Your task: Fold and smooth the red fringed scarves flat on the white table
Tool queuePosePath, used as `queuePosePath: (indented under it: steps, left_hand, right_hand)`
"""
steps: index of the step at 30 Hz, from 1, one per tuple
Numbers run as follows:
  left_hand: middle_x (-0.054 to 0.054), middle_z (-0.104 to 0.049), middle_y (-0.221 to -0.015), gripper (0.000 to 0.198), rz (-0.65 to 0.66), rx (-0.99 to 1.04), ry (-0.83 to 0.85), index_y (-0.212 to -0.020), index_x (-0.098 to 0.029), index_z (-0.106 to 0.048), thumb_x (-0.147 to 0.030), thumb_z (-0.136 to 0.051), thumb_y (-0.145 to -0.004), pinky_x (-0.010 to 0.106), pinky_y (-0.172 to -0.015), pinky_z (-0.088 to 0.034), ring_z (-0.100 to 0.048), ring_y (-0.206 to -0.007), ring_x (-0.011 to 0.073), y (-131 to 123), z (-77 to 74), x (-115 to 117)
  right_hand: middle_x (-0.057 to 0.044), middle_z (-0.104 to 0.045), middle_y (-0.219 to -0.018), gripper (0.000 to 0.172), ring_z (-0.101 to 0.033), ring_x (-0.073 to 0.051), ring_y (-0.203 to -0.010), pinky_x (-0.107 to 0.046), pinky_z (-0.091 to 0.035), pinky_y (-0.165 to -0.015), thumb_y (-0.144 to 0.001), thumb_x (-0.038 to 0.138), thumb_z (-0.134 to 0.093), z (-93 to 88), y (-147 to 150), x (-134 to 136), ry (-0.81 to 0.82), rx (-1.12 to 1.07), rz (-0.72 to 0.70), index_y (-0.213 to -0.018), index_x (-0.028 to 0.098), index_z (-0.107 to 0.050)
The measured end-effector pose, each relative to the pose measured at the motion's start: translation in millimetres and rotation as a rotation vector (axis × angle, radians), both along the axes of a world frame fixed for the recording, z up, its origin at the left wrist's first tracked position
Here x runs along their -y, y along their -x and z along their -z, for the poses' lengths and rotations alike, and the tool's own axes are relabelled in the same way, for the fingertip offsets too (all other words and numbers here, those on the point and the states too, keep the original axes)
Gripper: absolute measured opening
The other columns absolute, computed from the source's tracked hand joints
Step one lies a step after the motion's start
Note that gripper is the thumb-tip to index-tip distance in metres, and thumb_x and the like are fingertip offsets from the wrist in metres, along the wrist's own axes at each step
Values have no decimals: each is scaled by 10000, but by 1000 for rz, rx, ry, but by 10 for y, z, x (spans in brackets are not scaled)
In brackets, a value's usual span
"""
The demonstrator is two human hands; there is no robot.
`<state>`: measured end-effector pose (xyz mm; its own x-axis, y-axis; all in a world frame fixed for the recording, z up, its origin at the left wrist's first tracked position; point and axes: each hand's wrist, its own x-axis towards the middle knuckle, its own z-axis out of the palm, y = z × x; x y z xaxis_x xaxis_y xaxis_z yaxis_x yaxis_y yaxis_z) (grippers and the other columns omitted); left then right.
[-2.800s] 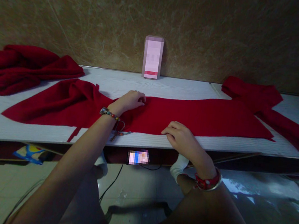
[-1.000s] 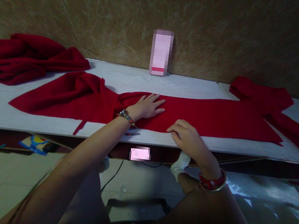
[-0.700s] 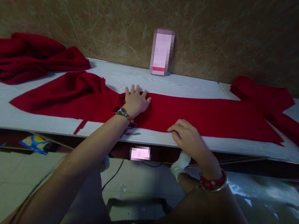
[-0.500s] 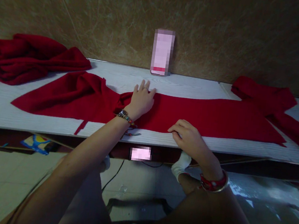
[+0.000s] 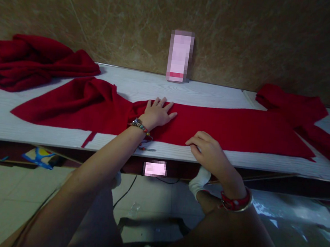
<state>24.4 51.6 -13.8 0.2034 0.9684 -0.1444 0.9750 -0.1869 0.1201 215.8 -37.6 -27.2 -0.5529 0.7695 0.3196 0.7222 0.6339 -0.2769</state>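
Item: my left hand (image 5: 157, 113). Earliest entry: curled in a loose fist on the red cloth (image 5: 230, 128). Half a second ago: fingertips reaching past the cloth's far edge onto the white tabletop (image 5: 210, 95). Now: drawn back towards me, lying flat on the cloth, fingers spread and angled to the right.

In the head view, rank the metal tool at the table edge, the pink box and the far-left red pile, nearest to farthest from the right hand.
1. Metal tool, just left of the right hand.
2. Pink box, against the wall.
3. Red pile, far left.
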Motion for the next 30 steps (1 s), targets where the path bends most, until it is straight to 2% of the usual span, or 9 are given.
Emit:
queuePosePath:
  steps: [3,6,9,13,15,20,26,28,30]
  left_hand:
    - [136,-267,-1517,599,-205,-20,-96,-1413,-186,-372,-510,-269,-919,620,-1084,-131,-155,-1393,394,120,-7,10]
    - [180,-334,-1477,490,-254,-15,-262,-1313,-130,-495,-354,-296,-924,633,-1078,-115,-180,-1386,395,193,-13,22]
    - [187,-268,-1505,476,-58,46,-330,-1343,-108,-450,-278,-331,-915,512,-1114,-166,-165,-1404,324,138,-34,22]
    - [54,-201,-1550,511,399,61,-34,-1438,-262,-304,-371,-331,-939,416,-1127,-177,-165,-1414,230,-9,-54,-1]
    - [1,-174,-1557,484,443,17,65,-1435,-328,-292,-388,-280,-955,453,-1131,-141,-147,-1419,224,-28,-43,-24]
    - [34,-155,-1561,539,143,-36,19,-1465,-274,-232,-445,-211,-954,483,-1125,-153,-147,-1418,261,90,10,-69]
    - [143,-332,-1486,552,-344,-98,-176,-1358,-152,-450,-440,-239,-935,582,-1104,-113,-193,-1391,363,260,-52,16]
    - [158,-305,-1496,512,-329,-96,-280,-1336,-110,-469,-362,-287,-929,556,-1120,-102,-162,-1399,358,241,-94,54]
    - [138,-246,-1524,486,-151,-49,-358,-1360,-121,-434,-297,-323,-921,503,-1132,-133,-137,-1411,319,167,-115,81]
  right_hand:
    - [-42,-595,-783,270,-553,-174,-804,-300,-433,-772,-791,37,-424,2,-3,0,-3,0,1,-767,197,-642]
    - [-37,-593,-778,270,-553,-172,-797,-300,-439,-764,-790,42,-424,11,-5,-1,-9,-8,3,-757,206,-636]
    - [-37,-589,-767,274,-555,-174,-789,-304,-445,-763,-785,37,-422,22,-2,-1,-27,-11,0,-753,205,-636]
    - [-45,-588,-770,275,-556,-182,-796,-314,-450,-771,-787,38,-420,30,1,1,-49,0,6,-766,198,-642]
    - [-47,-588,-771,273,-555,-183,-795,-315,-450,-771,-788,40,-420,29,2,4,-49,-1,7,-769,195,-644]
    - [-36,-578,-764,279,-556,-172,-792,-297,-444,-770,-784,32,-423,22,5,12,-39,-16,11,-759,202,-642]
    - [-46,-590,-770,260,-555,-181,-790,-307,-443,-757,-782,46,-431,34,3,14,-46,-14,17,-765,194,-643]
    - [-41,-592,-772,260,-555,-180,-789,-306,-444,-757,-780,47,-431,33,2,13,-46,-14,18,-765,201,-639]
    - [-40,-591,-766,259,-555,-180,-786,-306,-445,-756,-778,46,-431,24,0,9,-45,-9,14,-759,202,-636]
